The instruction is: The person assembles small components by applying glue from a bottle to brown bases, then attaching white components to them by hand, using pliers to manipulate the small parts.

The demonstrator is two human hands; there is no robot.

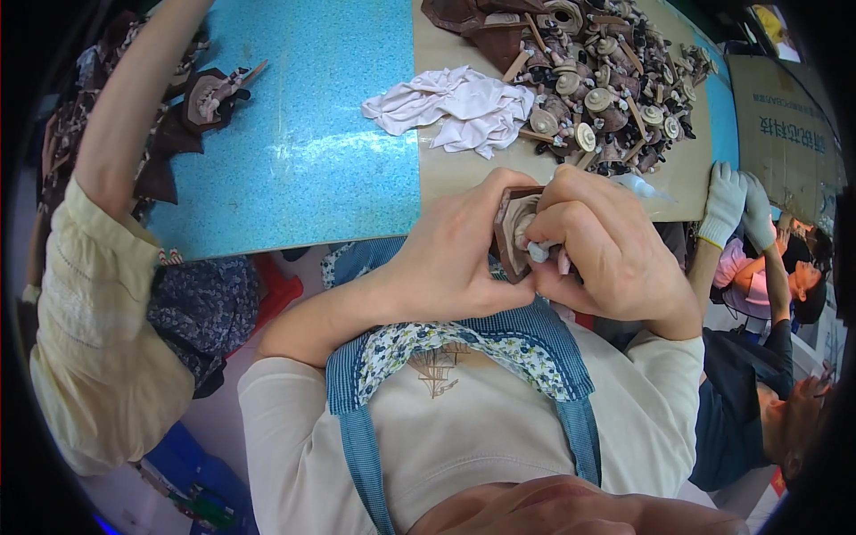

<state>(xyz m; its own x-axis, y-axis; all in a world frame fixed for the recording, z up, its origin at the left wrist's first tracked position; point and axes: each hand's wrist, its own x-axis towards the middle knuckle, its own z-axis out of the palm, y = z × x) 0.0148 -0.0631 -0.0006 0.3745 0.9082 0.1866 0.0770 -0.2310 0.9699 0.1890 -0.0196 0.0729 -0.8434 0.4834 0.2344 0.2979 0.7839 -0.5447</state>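
Close in front of my chest, my left hand (450,250) is wrapped round a dark brown, angular-rimmed piece (506,236) with a cream-coloured inside, probably part of a figurine. My right hand (615,245) is closed over its right side, fingers curled and pinching. Between those fingertips a small greyish-white bit (539,251) shows; its kind I cannot make out. Most of the brown piece's right side is hidden behind the fingers. Just beyond my hands, a crumpled white cloth (464,105) lies on the table.
Many small brown and cream figurine parts (606,98) are heaped at the far right of the table (303,116). More brown pieces (209,98) lie at the left, where a person's arm (134,107) reaches across. Gloved hands (722,201) and a cardboard box (785,134) are at the right.
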